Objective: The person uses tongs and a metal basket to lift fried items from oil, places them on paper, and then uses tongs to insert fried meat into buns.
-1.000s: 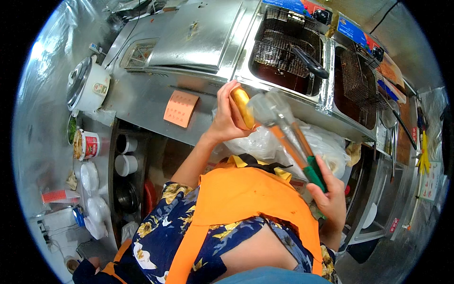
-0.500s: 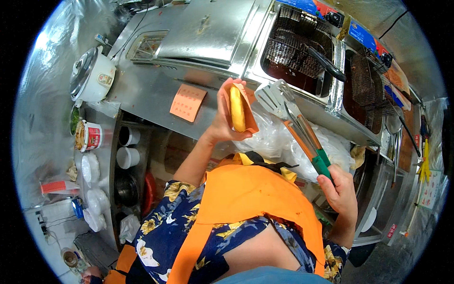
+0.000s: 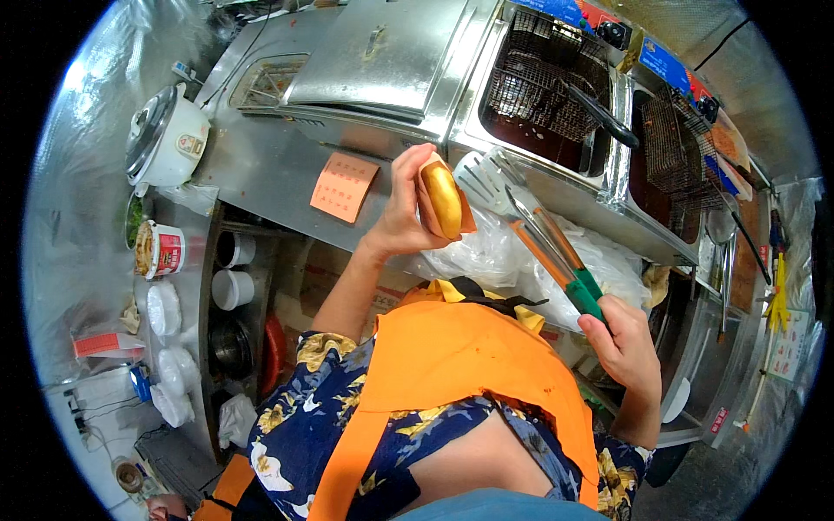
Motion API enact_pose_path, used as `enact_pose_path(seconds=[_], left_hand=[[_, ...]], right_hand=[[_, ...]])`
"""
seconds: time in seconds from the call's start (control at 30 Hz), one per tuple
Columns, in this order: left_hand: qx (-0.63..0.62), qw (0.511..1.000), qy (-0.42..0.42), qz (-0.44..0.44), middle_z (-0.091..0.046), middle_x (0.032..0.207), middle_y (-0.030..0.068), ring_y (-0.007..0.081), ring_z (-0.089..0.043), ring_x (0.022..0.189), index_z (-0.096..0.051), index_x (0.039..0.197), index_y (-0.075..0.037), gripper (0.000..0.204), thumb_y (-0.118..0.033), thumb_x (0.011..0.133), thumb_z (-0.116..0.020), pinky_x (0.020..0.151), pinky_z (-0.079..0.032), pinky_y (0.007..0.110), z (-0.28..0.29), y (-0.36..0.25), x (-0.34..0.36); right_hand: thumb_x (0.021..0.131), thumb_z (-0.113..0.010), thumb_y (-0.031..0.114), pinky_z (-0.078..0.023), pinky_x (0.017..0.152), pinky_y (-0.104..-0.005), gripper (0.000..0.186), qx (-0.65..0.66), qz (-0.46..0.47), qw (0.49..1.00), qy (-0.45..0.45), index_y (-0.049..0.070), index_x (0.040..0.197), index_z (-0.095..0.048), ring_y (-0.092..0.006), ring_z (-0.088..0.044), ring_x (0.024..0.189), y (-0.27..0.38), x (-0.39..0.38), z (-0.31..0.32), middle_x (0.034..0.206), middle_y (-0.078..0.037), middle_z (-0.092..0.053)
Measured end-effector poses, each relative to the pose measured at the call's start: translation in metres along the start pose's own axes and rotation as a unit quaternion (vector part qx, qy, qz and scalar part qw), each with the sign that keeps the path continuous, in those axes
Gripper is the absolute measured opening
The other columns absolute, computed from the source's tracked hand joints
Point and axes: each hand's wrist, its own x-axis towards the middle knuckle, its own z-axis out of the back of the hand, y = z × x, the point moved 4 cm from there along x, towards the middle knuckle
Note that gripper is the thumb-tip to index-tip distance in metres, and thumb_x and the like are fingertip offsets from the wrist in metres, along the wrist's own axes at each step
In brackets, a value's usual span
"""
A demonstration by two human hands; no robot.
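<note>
the bare left hand is wrapped around a tan folded-paper sleeve; inside that sleeve sits a golden-yellow oval bun, held up near the front edge of the grey steel counter. the bare right hand grips green-handled metal tongs with orange-brown arms, their slotted end just beside the sleeve; i cannot tell whether they touch. 1 orange paper note lies on the counter.

The steel counter bears orange paper, apparently stacked.
</note>
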Motion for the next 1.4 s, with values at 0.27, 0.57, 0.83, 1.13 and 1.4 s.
enact_pose_path(seconds=[0.27, 0.57, 0.83, 1.13, 1.4], left_hand=[[0.041, 0.998, 0.021, -0.042, -0.031, 0.136, 0.0163, 0.0314, -0.033, 0.128, -0.023, 0.139, -0.003, 0.108, -0.01, 0.051, -0.085, 0.106, -0.031, 0.036, 0.0, -0.009, 0.009], [0.011, 1.0, 0.007, -0.026, -0.03, 0.137, 0.0131, 0.0279, -0.034, 0.129, -0.017, 0.142, -0.006, 0.122, -0.018, 0.045, -0.091, 0.108, -0.029, 0.037, 0.0, 0.001, 0.006], [0.039, 0.999, 0.001, -0.033, -0.031, 0.137, 0.013, 0.0287, -0.034, 0.128, -0.02, 0.142, -0.005, 0.12, -0.017, 0.046, -0.09, 0.107, -0.03, 0.037, 0.0, -0.003, 0.006], [0.074, 0.995, 0.02, -0.056, -0.031, 0.134, 0.018, 0.0339, -0.032, 0.127, -0.023, 0.141, -0.003, 0.107, -0.008, 0.053, -0.083, 0.106, -0.031, 0.038, -0.006, -0.005, 0.006], [0.071, 0.997, -0.031, 0.011, -0.029, 0.132, 0.0158, 0.0313, -0.032, 0.125, -0.022, 0.14, -0.003, 0.111, -0.013, 0.05, -0.086, 0.105, -0.031, 0.037, -0.025, 0.001, 0.008]], right_hand=[[0.087, -0.062, 0.016, -0.039, 0.054, -0.0391, 0.025, -0.036, -0.001, 0.999, 0.027, -0.003, 0.074, -0.05, -0.0347, -0.052, 0.06, -0.001, 0.003, 0.001, 0.068, -0.018, -0.05], [0.086, -0.062, 0.016, -0.039, 0.055, -0.0394, 0.026, -0.066, 0.007, 0.997, 0.025, -0.003, 0.074, -0.049, -0.0352, -0.05, 0.061, 0.001, 0.005, 0.004, 0.068, -0.018, -0.049], [0.086, -0.061, 0.015, -0.038, 0.054, -0.0403, 0.026, -0.06, 0.015, 0.998, 0.026, -0.002, 0.072, -0.048, -0.0355, -0.049, 0.059, 0.003, 0.005, 0.007, 0.066, -0.017, -0.048], [0.091, -0.056, 0.021, -0.043, 0.059, -0.0441, 0.028, -0.094, -0.064, 0.987, 0.112, -0.002, 0.077, -0.051, -0.0409, -0.055, 0.066, 0.011, 0.011, 0.008, 0.072, -0.022, -0.055], [0.095, -0.052, 0.023, -0.044, 0.06, -0.0438, 0.029, -0.104, -0.073, 0.978, 0.163, -0.003, 0.08, -0.051, -0.0393, -0.056, 0.067, 0.009, 0.03, -0.018, 0.074, -0.022, -0.057]])
